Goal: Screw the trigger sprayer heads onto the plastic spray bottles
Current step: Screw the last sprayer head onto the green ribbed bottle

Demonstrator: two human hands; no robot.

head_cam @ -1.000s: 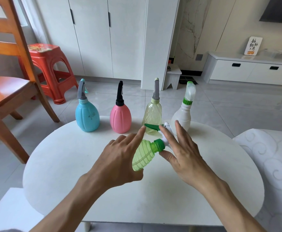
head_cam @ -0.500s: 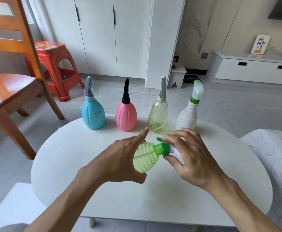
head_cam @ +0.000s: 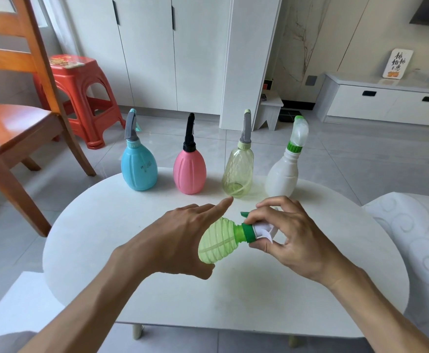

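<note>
A ribbed green spray bottle [head_cam: 218, 242] lies tilted on its side above the white table [head_cam: 106, 225], neck pointing right. My left hand [head_cam: 177, 240] grips its body, index finger stretched out. My right hand [head_cam: 292, 235] is closed around the white sprayer head [head_cam: 263, 230] with its green collar [head_cam: 247, 231] seated on the bottle neck; the green trigger tip pokes out above my fingers. Four bottles with heads on stand upright along the far edge: blue [head_cam: 139, 166], pink [head_cam: 189, 171], clear yellow [head_cam: 238, 171] and white [head_cam: 283, 171].
A wooden chair [head_cam: 14, 118] stands to the left of the table, with a red plastic stool [head_cam: 78, 98] behind it. A patterned white cushion [head_cam: 417, 238] lies at the right. White cabinets and a low drawer unit line the back wall.
My right hand went from open fingers beside the sprayer head to closed around it and has turned on the collar. The bottle stays in my left hand.
</note>
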